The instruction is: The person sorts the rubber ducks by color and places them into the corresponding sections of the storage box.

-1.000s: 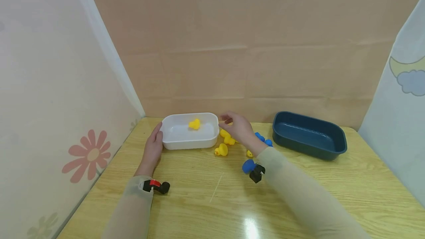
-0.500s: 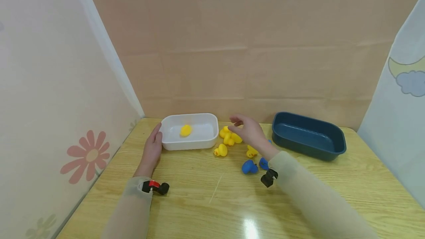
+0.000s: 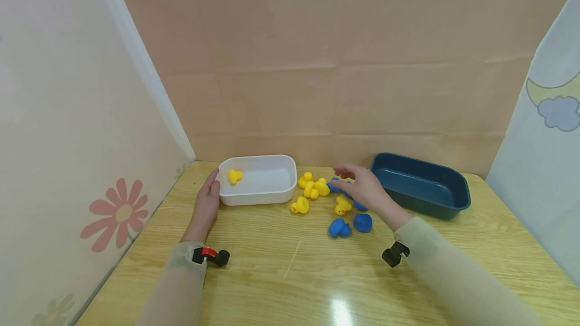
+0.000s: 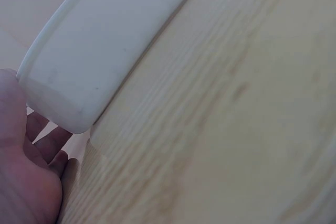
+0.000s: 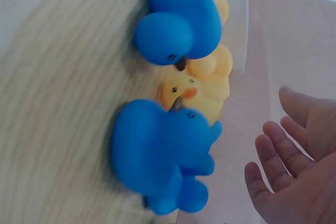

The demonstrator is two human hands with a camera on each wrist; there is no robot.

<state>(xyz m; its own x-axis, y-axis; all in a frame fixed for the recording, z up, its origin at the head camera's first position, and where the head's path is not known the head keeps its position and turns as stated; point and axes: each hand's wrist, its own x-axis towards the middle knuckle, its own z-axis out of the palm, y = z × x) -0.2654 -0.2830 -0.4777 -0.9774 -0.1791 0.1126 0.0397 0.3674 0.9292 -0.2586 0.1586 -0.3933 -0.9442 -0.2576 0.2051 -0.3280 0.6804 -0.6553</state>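
Note:
My left hand (image 3: 208, 197) rests against the left end of a white bin (image 3: 257, 198), its fingers along the outside of the end wall. In the left wrist view the fingers (image 4: 50, 142) reach past the bin's corner. One yellow rubber duck (image 3: 234, 176) lies in the left part of the bin. My right hand (image 3: 365, 188) is in the air over the loose ducks, fingers apart and holding nothing. Under and beside it lie blue rubber ducks (image 5: 181, 22), with yellow rubber ducks (image 3: 302, 205) to their left on the table.
A dark blue bin (image 3: 419, 208) stands at the back right of the wooden table (image 3: 254, 275), right of my right hand. A beige sheet (image 3: 272, 89) hangs behind, and patterned cloth walls (image 3: 90, 165) flank both sides.
The yellow duck in the white bin has slid left, away from the middle. My right hand has moved right, away from the bin, over the blue ducks. My left hand stays put.

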